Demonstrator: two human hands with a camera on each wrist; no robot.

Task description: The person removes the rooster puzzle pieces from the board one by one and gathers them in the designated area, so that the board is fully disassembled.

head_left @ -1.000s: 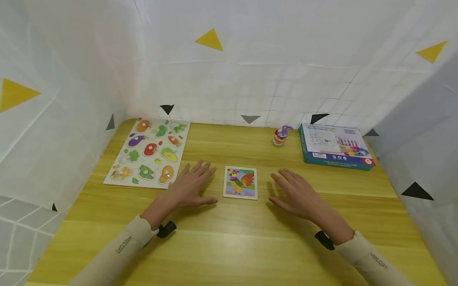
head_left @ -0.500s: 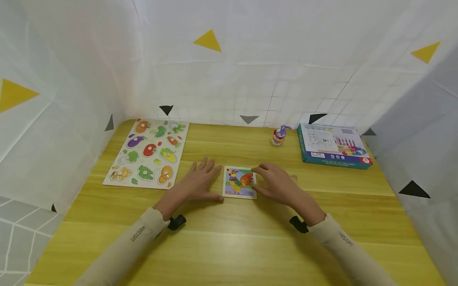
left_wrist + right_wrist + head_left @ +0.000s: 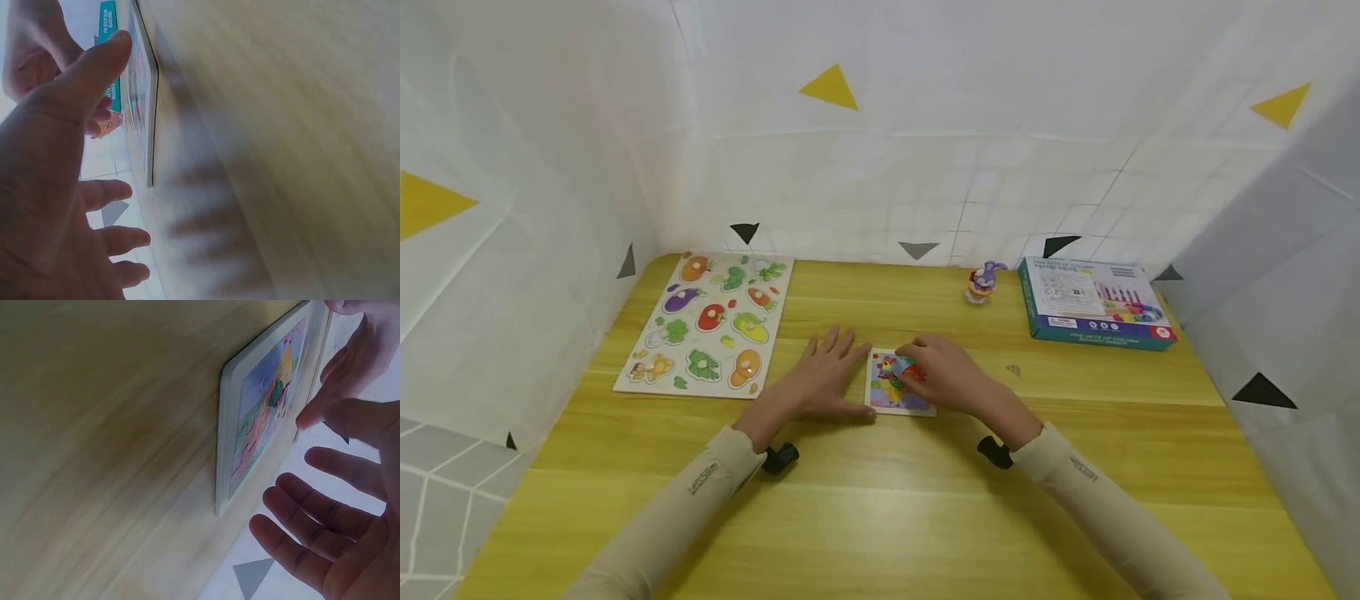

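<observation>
A square rooster picture board with a cream border lies flat at the middle of the table. My left hand is spread beside its left edge; the thumb reaches the lower left corner. Over the board's upper right part is my right hand, with thumb and forefinger bent and a little apart above the picture. In the right wrist view the fingers of the right hand are separated above the board, and nothing shows between them. The left wrist view shows the board's edge close to the left thumb.
A vegetable peg board lies at the left. Toward the back stands a purple bunny toy in an orange and yellow cup. A teal-sided boxed set is at the back right. White cloth walls enclose the table.
My right hand has moved left from beside the board to above the picture, its thumb and forefinger closer together. My left hand has shifted slightly right, to the board's left edge.
</observation>
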